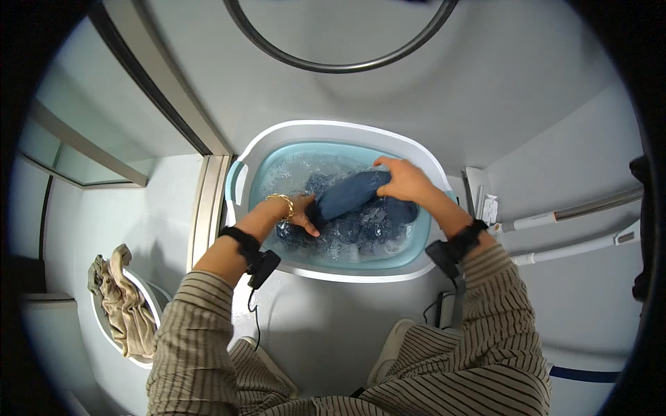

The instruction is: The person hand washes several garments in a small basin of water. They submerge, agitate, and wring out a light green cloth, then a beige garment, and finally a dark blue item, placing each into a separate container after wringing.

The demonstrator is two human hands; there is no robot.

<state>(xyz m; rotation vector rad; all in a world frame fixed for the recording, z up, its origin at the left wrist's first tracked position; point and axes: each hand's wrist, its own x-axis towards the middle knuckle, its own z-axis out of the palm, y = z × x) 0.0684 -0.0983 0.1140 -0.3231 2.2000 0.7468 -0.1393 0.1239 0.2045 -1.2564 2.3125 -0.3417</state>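
Observation:
A white and light-blue plastic tub of sudsy water stands on the floor before me. Dark blue wet cloth, likely a garment, is bunched into a thick roll at the water's surface. More of the same fabric lies partly submerged around it. My right hand grips the roll's upper right end. At the lower left end, my left hand has its thumb and fingers around the cloth, its far fingers partly hidden. A gold-coloured chain bracelet circles the left wrist.
A white basket with beige and greenish cloth stands at the left, beyond a door track. A grey hose loops above the tub. Long-handled cleaning tools lie at the right. Cables hang from black wrist devices.

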